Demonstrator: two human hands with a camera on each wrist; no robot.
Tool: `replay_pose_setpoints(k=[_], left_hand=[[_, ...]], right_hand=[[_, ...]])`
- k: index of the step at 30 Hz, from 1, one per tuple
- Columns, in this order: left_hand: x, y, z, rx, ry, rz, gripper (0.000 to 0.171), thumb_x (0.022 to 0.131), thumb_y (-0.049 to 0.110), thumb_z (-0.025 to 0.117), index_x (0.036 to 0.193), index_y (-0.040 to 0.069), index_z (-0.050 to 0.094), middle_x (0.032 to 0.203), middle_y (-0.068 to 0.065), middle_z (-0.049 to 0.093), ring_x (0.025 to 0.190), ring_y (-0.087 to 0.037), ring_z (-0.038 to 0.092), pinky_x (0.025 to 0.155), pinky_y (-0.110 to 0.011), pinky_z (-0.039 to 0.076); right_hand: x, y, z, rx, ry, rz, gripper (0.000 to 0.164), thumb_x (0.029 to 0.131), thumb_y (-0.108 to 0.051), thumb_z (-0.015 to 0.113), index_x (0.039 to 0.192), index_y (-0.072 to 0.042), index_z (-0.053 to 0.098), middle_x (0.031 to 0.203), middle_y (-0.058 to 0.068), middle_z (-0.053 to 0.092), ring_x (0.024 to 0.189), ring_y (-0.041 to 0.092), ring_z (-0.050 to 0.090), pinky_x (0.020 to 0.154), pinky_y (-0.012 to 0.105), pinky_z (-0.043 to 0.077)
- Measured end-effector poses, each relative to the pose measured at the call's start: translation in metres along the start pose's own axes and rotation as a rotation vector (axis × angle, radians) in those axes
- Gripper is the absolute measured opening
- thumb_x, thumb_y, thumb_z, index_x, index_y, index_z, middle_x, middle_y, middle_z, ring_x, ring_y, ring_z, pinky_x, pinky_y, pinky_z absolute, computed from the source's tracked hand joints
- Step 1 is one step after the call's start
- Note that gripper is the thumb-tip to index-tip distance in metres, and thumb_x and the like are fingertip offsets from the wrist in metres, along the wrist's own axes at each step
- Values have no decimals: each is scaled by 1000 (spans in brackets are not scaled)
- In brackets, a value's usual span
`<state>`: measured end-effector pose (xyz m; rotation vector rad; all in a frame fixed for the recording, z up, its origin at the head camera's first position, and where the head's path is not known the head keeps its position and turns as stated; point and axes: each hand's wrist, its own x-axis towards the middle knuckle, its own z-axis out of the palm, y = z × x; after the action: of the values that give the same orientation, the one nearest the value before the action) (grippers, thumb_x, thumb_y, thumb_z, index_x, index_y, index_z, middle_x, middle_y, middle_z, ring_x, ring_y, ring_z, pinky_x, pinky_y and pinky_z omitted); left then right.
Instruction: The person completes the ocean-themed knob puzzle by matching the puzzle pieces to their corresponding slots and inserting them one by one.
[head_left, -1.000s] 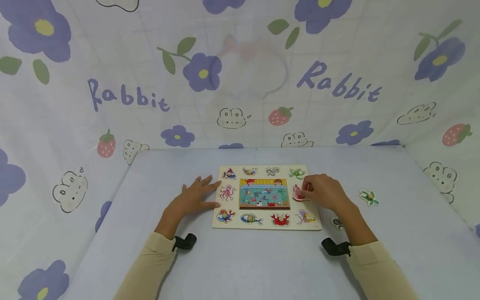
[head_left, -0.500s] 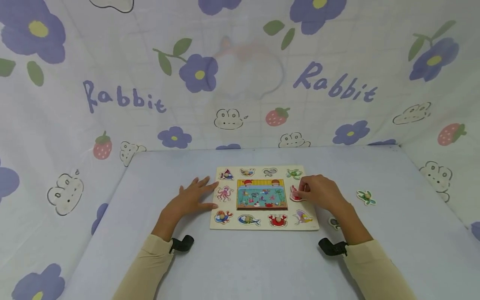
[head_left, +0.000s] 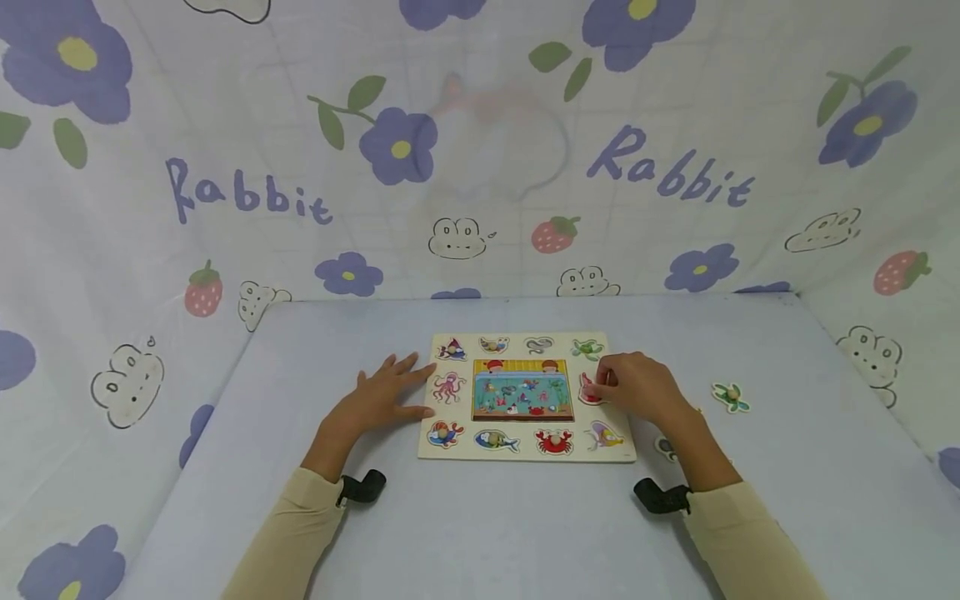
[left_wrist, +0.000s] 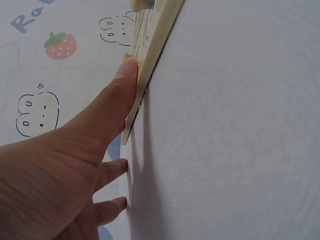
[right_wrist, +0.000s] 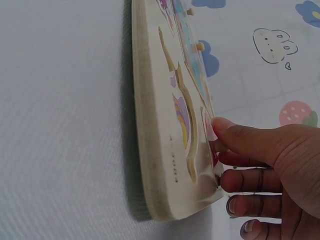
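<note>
A wooden peg puzzle board (head_left: 527, 442) with sea-animal pieces lies flat on the table. My right hand (head_left: 641, 387) pinches a red puzzle piece (head_left: 587, 387) at the board's right side; the fingers hide part of it. In the right wrist view, thumb and forefinger meet at this piece, low over the board. My left hand (head_left: 378, 398) lies at the board's left edge with fingers spread. Its thumb (left_wrist: 117, 82) touches the board's edge in the left wrist view. Knobbed pieces such as the red crab (head_left: 555, 442) and blue fish (head_left: 495, 440) sit in the board.
Right of the board lie a loose green turtle piece (head_left: 731, 397) and a grey piece (head_left: 665, 447) partly behind my right forearm. The octopus (head_left: 448, 387) and purple fish (head_left: 603, 435) pictures show no knobs. A flower-patterned cloth (head_left: 495, 275) hangs around the table.
The right fingers stay on the red piece, which shifts only slightly against the board. The left hand keeps its place. The whole view has shifted a little.
</note>
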<state>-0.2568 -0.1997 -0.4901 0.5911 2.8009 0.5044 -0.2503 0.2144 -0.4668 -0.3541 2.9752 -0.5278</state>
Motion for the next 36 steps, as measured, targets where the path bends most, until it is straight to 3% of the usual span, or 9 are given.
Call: replay_pose_setpoints(k=[36], left_hand=[[0, 2, -1, 0, -5, -7, 82, 91, 56, 69, 160, 27, 35, 167, -13, 21, 153, -46, 10, 110, -80, 9]], right_hand=[[0, -2, 6, 19, -35, 26, 20, 94, -28, 74, 90, -10, 66, 75, 2, 60, 70, 19, 53, 59, 32, 43]])
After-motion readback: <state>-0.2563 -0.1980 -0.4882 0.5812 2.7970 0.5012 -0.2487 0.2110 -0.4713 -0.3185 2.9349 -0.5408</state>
